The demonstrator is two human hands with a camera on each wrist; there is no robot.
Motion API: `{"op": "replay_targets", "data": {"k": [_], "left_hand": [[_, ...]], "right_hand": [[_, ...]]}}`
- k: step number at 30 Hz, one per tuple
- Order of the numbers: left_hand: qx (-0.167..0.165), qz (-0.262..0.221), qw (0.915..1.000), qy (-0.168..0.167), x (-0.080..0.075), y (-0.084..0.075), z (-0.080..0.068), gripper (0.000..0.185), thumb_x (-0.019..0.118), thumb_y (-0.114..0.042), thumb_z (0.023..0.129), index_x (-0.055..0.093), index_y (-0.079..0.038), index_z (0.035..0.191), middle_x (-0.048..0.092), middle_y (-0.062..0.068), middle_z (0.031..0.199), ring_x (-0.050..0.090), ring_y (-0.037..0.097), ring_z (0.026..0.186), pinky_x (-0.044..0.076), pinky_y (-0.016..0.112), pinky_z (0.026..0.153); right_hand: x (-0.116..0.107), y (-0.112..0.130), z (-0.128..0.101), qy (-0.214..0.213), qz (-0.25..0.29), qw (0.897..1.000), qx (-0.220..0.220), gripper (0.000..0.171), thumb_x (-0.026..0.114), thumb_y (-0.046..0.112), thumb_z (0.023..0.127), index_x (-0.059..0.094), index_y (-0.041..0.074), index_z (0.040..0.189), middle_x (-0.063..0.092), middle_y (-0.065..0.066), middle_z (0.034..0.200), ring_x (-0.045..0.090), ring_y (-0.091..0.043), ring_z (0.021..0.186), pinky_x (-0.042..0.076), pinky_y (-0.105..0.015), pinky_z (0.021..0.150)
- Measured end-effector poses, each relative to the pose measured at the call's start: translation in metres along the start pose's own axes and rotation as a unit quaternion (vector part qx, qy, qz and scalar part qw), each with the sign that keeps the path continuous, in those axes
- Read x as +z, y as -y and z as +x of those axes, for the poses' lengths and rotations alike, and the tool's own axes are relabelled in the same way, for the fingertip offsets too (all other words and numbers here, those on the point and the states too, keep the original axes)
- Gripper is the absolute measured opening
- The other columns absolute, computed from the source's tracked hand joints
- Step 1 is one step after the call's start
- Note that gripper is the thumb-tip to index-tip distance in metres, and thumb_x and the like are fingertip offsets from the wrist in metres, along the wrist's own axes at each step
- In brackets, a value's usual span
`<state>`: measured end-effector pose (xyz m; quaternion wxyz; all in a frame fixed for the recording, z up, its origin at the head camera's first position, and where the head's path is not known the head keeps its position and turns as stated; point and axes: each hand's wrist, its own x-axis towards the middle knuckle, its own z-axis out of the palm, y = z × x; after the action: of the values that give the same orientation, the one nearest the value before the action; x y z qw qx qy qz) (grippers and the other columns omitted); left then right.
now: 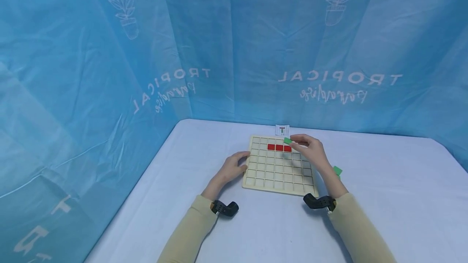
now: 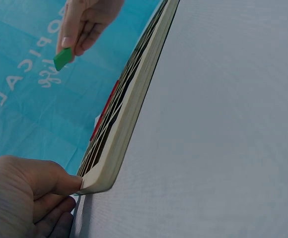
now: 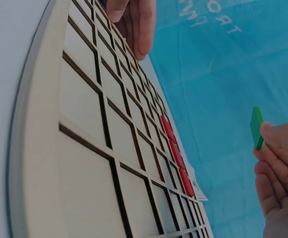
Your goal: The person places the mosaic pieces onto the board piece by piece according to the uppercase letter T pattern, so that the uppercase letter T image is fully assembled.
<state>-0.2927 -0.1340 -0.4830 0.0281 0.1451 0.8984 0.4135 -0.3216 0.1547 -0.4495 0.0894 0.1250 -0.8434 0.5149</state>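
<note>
A pale wooden grid board (image 1: 278,173) lies flat on the table. Three red tiles (image 1: 279,147) fill a row of its cells near the far edge; they also show as red tiles (image 3: 176,154) in the right wrist view. My right hand (image 1: 308,149) hovers above the board's far right part and pinches a small green tile (image 1: 287,141), seen as the green tile (image 3: 256,128) and green tile (image 2: 62,58) in the wrist views. My left hand (image 1: 234,166) rests against the board's left edge, fingertips touching the board edge (image 2: 104,173).
Another green tile (image 1: 337,170) lies on the table right of the board. A small printed pattern card (image 1: 282,130) sits just beyond the board's far edge. Blue curtain walls (image 1: 234,44) close in the table at back and left. White tablecloth (image 1: 384,182) stretches to the right.
</note>
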Motion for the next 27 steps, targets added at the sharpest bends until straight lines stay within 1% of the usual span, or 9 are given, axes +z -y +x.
{"op": "replay_targets", "data": {"k": [3, 5, 9, 12, 16, 19, 22, 27], "left_hand": [[-0.004, 0.001, 1.0, 0.001, 0.0, -0.001, 0.0, 0.049, 0.057, -0.005, 0.09, 0.046, -0.005, 0.138, 0.044, 0.009, 0.142, 0.034, 0.022, 0.134, 0.028, 0.035, 0.111], [-0.007, 0.0, 1.0, 0.0, 0.0, -0.001, 0.0, 0.049, 0.057, -0.005, 0.09, 0.047, -0.006, 0.138, 0.044, 0.008, 0.142, 0.034, 0.022, 0.134, 0.029, 0.035, 0.111], [-0.007, 0.001, 1.0, -0.001, 0.0, -0.001, 0.0, 0.049, 0.057, -0.006, 0.09, 0.047, -0.006, 0.138, 0.044, 0.008, 0.142, 0.034, 0.022, 0.134, 0.028, 0.036, 0.111], [0.0, -0.002, 1.0, 0.001, 0.001, -0.001, 0.0, 0.049, 0.056, -0.005, 0.09, 0.047, -0.004, 0.138, 0.044, 0.01, 0.142, 0.035, 0.024, 0.134, 0.029, 0.037, 0.111], [-0.001, -0.002, 1.0, 0.003, 0.0, -0.002, 0.0, 0.049, 0.057, -0.004, 0.09, 0.047, -0.005, 0.138, 0.044, 0.01, 0.142, 0.035, 0.023, 0.134, 0.029, 0.036, 0.111], [-0.002, 0.0, 1.0, 0.003, 0.0, -0.003, 0.0, 0.049, 0.057, -0.004, 0.09, 0.047, -0.005, 0.138, 0.045, 0.009, 0.142, 0.035, 0.022, 0.134, 0.029, 0.035, 0.111], [0.0, -0.002, 1.0, 0.002, 0.0, -0.003, 0.0, 0.049, 0.057, -0.004, 0.09, 0.047, -0.004, 0.138, 0.045, 0.01, 0.141, 0.035, 0.023, 0.134, 0.029, 0.036, 0.111], [-0.004, -0.003, 1.0, 0.0, 0.0, -0.002, 0.0, 0.049, 0.057, -0.004, 0.089, 0.047, -0.005, 0.138, 0.044, 0.01, 0.142, 0.034, 0.023, 0.134, 0.028, 0.036, 0.111]], "right_hand": [[0.003, 0.0, 0.001, 0.006, 0.009, 1.0, 0.001, 0.038, 0.067, 0.028, 0.089, 0.063, 0.003, 0.118, 0.063, -0.012, 0.114, 0.057, -0.029, 0.106, 0.052, -0.042, 0.086], [0.006, -0.001, 0.001, -0.001, 0.01, 1.0, 0.005, 0.04, 0.067, 0.031, 0.088, 0.064, 0.004, 0.117, 0.064, -0.01, 0.112, 0.058, -0.027, 0.104, 0.054, -0.041, 0.083], [0.011, -0.005, 0.002, -0.003, 0.012, 1.0, -0.003, 0.037, 0.068, 0.029, 0.088, 0.065, 0.005, 0.116, 0.065, -0.01, 0.109, 0.059, -0.029, 0.103, 0.055, -0.041, 0.08], [0.014, -0.009, 0.001, -0.001, -0.009, 1.0, -0.013, 0.034, 0.068, 0.027, 0.088, 0.066, 0.006, 0.115, 0.066, -0.009, 0.109, 0.06, -0.028, 0.101, 0.054, -0.046, 0.069], [0.018, -0.014, 0.0, 0.005, -0.022, 1.0, -0.016, 0.035, 0.069, 0.025, 0.088, 0.066, 0.005, 0.116, 0.067, -0.009, 0.108, 0.06, -0.029, 0.103, 0.053, -0.05, 0.075], [0.022, -0.017, -0.001, 0.012, -0.01, 1.0, -0.013, 0.034, 0.07, 0.021, 0.087, 0.066, 0.004, 0.116, 0.066, -0.012, 0.109, 0.059, -0.033, 0.104, 0.049, -0.048, 0.088], [0.024, -0.019, -0.002, 0.015, -0.007, 1.0, -0.005, 0.033, 0.07, 0.019, 0.087, 0.066, 0.005, 0.116, 0.066, -0.012, 0.11, 0.06, -0.032, 0.104, 0.05, -0.046, 0.089], [0.029, -0.027, -0.003, 0.021, -0.018, 1.0, 0.003, 0.03, 0.07, 0.017, 0.087, 0.067, 0.006, 0.115, 0.067, -0.011, 0.106, 0.063, -0.027, 0.098, 0.053, -0.04, 0.085]]}}
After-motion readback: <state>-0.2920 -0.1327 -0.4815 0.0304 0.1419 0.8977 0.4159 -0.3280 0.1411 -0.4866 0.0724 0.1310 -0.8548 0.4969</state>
